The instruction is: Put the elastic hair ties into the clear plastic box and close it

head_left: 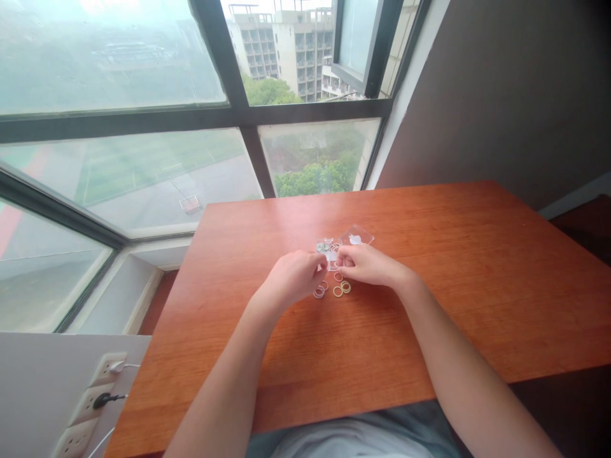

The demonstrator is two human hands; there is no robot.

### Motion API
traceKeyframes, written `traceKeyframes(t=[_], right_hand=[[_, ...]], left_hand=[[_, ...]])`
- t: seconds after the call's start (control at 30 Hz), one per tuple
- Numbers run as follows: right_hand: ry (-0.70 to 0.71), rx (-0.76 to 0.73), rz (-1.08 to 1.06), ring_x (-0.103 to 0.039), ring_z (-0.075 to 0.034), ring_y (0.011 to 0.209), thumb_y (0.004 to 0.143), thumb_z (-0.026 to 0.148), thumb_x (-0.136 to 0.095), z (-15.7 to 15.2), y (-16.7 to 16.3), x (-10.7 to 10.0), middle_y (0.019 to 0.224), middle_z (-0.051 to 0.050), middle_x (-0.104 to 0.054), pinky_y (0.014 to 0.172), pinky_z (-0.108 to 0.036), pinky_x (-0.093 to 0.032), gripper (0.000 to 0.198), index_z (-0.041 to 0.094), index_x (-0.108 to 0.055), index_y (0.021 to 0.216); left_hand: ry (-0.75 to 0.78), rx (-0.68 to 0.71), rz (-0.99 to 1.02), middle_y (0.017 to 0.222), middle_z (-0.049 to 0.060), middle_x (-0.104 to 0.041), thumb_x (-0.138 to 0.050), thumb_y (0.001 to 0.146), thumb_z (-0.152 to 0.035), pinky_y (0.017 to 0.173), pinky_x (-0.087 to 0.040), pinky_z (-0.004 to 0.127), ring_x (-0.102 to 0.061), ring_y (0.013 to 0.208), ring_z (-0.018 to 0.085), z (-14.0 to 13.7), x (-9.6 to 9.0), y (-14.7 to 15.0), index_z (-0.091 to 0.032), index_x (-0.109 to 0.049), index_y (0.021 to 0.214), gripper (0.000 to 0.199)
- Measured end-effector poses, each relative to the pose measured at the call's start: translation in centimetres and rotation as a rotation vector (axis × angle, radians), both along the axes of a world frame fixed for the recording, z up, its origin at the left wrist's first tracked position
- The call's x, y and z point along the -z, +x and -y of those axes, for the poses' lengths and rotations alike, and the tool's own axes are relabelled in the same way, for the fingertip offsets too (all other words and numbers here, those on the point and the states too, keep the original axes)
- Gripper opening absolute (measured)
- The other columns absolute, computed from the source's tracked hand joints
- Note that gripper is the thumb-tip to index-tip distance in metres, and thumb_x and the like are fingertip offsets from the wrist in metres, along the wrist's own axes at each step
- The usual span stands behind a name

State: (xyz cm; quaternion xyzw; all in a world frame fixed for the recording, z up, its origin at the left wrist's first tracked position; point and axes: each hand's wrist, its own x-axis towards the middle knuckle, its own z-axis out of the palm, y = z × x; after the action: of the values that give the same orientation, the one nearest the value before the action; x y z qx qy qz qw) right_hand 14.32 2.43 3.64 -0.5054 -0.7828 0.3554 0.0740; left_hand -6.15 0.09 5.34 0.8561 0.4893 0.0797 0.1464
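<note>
A small clear plastic box stands on the table between my hands, with several thin rings that look like hair ties inside. My left hand is closed at the box's left side; its curled fingers hide whatever they grip. At the right side, my right hand is pinched, with the edge of a pale hair tie showing at its fingertips. In front of the box lie loose hair ties: yellowish ones, a pink one and pale lilac ones. Behind my right hand rests a clear lid with a white patch.
The reddish-brown wooden table reaches to a dark-framed window at the back and left. A grey wall rises at the right. Sockets with plugged-in cables are low on the left.
</note>
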Motion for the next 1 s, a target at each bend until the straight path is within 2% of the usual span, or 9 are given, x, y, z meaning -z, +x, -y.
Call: traceKeyframes(t=[0.23, 0.4, 0.53, 0.67, 0.77, 1.0], right_hand=[[0.078, 0.042, -0.011, -0.055, -0.012, 0.066, 0.078, 0.019, -0.055, -0.1, 0.4, -0.3, 0.073, 0.002, -0.064, 0.059, -0.022, -0.035, 0.004, 0.020, -0.059, 0.079], [0.036, 0.000, -0.140, -0.054, -0.012, 0.066, 0.077, 0.020, -0.055, -0.2, 0.9, -0.3, 0.070, 0.003, -0.061, 0.059, -0.022, -0.037, 0.004, 0.019, -0.059, 0.077], [0.061, 0.021, -0.233, -0.054, -0.012, 0.065, 0.077, 0.024, -0.058, -0.7, 1.1, 0.4, 0.071, 0.003, -0.062, 0.059, -0.023, -0.038, 0.005, 0.019, -0.060, 0.077], [0.265, 0.184, -0.251, -0.053, -0.012, 0.064, 0.079, 0.028, -0.061, -1.4, 0.4, 1.5, 0.068, 0.002, -0.060, 0.060, -0.023, -0.038, 0.008, 0.020, -0.060, 0.077], [0.415, 0.285, -0.171, -0.054, -0.013, 0.067, 0.080, 0.027, -0.062, -1.7, -0.4, 2.0, 0.067, 0.002, -0.060, 0.061, -0.024, -0.037, 0.006, 0.021, -0.061, 0.079], [0.451, 0.279, -0.092, -0.056, -0.013, 0.067, 0.082, 0.026, -0.060, -1.6, -0.1, 1.9, 0.068, 0.002, -0.062, 0.061, -0.024, -0.036, 0.006, 0.022, -0.064, 0.083]], left_hand=[[0.000, -0.059, -0.011, 0.079, 0.002, -0.070, -0.053, 0.082, -0.020, 0.056, -0.034, 0.024, -0.058, 0.062, 0.015, -0.3, 0.1, 0.1, -0.024, -0.067, 0.087, 0.016], [0.029, -0.047, 0.013, 0.081, 0.002, -0.070, -0.051, 0.082, -0.018, 0.058, -0.035, 0.024, -0.058, 0.065, 0.015, -0.6, 0.9, 0.1, -0.024, -0.066, 0.081, 0.016], [0.050, -0.041, -0.010, 0.080, 0.002, -0.069, -0.050, 0.082, -0.018, 0.058, -0.034, 0.024, -0.058, 0.067, 0.015, -0.7, 1.1, 0.2, -0.023, -0.064, 0.077, 0.016], [0.054, -0.058, -0.028, 0.079, 0.002, -0.069, -0.047, 0.085, -0.021, 0.056, -0.032, 0.024, -0.058, 0.066, 0.015, -0.6, 1.2, 0.3, -0.022, -0.063, 0.077, 0.017], [0.050, -0.065, -0.037, 0.080, 0.002, -0.069, -0.047, 0.086, -0.022, 0.056, -0.032, 0.024, -0.058, 0.066, 0.015, -0.6, 1.2, 0.4, -0.022, -0.063, 0.078, 0.017], [0.040, -0.039, -0.037, 0.087, 0.003, -0.071, -0.047, 0.086, -0.021, 0.058, -0.034, 0.024, -0.060, 0.070, 0.015, -0.5, 0.4, 0.3, -0.021, -0.064, 0.084, 0.017]])
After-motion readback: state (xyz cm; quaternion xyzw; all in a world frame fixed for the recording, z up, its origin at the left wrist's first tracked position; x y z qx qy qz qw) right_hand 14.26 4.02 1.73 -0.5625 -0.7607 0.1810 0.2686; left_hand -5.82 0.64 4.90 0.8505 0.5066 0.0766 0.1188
